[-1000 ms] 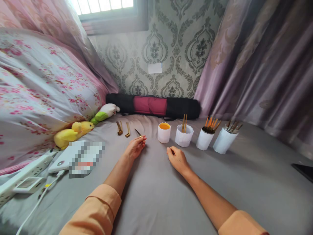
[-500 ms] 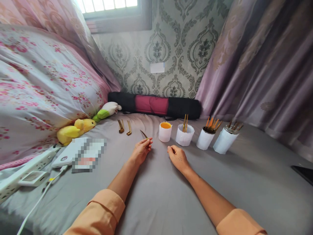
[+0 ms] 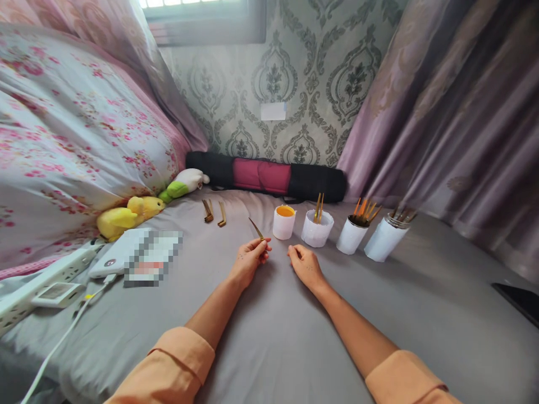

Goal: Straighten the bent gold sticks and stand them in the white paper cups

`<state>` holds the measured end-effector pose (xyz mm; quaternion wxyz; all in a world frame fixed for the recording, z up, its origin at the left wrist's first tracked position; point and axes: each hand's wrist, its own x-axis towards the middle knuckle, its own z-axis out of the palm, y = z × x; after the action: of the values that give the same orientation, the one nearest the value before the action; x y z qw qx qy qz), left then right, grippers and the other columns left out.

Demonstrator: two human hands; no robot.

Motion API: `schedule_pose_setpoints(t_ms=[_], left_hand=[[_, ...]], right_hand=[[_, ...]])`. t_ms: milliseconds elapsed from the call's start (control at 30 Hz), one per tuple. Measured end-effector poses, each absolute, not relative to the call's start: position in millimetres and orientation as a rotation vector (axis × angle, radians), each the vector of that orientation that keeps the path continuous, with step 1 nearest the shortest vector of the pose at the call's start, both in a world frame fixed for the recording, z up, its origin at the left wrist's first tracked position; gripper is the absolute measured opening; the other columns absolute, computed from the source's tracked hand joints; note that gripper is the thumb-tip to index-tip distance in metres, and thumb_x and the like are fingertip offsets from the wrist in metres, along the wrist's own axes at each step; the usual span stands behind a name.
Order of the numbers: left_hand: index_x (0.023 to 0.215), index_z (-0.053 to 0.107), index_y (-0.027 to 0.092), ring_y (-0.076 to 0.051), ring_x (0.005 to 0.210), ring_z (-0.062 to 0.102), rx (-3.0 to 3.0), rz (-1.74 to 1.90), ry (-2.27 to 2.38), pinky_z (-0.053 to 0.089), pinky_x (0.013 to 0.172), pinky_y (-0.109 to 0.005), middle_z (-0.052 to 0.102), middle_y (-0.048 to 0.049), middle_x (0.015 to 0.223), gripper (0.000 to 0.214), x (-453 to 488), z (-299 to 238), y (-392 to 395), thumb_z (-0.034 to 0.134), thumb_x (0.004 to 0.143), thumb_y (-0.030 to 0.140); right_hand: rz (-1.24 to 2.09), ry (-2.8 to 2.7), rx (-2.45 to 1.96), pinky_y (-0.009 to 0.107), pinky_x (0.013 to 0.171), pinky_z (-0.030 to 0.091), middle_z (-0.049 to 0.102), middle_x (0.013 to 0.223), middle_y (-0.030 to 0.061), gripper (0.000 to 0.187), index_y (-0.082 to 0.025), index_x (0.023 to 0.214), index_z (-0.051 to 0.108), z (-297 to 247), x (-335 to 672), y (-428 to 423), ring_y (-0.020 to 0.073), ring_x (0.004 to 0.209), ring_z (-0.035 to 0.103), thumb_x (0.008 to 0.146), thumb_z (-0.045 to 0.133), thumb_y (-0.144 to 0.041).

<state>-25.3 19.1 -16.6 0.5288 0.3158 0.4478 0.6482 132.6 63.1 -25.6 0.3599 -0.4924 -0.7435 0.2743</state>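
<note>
Between the thumb and fingers of my left hand (image 3: 251, 257) is a thin, pointed gold-brown stick (image 3: 256, 228), its tip slanting up and away to the left. My right hand (image 3: 306, 266) rests loosely closed on the grey sheet, with nothing showing in its fingers. Just beyond the hands stands a white cup (image 3: 283, 226) with orange-yellow inside. Right of it, a wider white cup (image 3: 317, 235) holds thin gold sticks. Two more white-wrapped containers hold orange sticks (image 3: 365, 210) and dark brown sticks (image 3: 402, 215). Small bent gold-brown pieces (image 3: 221, 216) lie farther left.
A black and dark-red rolled bag (image 3: 263, 174) lies along the wall. At the left are a yellow plush toy (image 3: 130, 217), a white power bank (image 3: 120, 255), a power strip (image 3: 46, 286) and a white cable (image 3: 63, 348). A dark flat device (image 3: 516, 302) lies at the right edge.
My left hand has shifted slightly right with the stick, toward my right hand. My right hand stays nearly in place. The view has tilted down a little.
</note>
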Motion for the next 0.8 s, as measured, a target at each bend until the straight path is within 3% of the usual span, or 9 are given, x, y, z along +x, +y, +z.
schedule_pose_setpoints(t_ms=[267, 800], left_hand=[[0.094, 0.064, 0.012, -0.009, 0.057, 0.053, 0.881, 1.501, 1.078, 0.04, 0.05, -0.019, 0.063, -0.0075, 0.077, 0.035, -19, -16, 9, 0.067, 0.066, 0.033], [0.095, 0.067, 0.016, -0.009, 0.055, 0.05, 1.13, 1.426, 1.155, 0.038, 0.049, -0.019, 0.063, -0.0049, 0.073, 0.027, -10, -8, -6, 0.061, 0.07, 0.025]], right_hand=[[0.842, -1.885, -1.202, 0.021, 0.047, 0.034, 0.053, 0.053, -0.0004, 0.04, -0.016, 0.073, 0.059, -23, 133, 62, 0.0108, 0.046, 0.048, 0.083, 0.034, -0.046], [1.092, -1.769, -1.07, 0.02, 0.044, 0.036, 0.052, 0.057, -0.001, 0.043, -0.015, 0.077, 0.059, -20, 137, 61, 0.0078, 0.044, 0.044, 0.08, 0.038, -0.053]])
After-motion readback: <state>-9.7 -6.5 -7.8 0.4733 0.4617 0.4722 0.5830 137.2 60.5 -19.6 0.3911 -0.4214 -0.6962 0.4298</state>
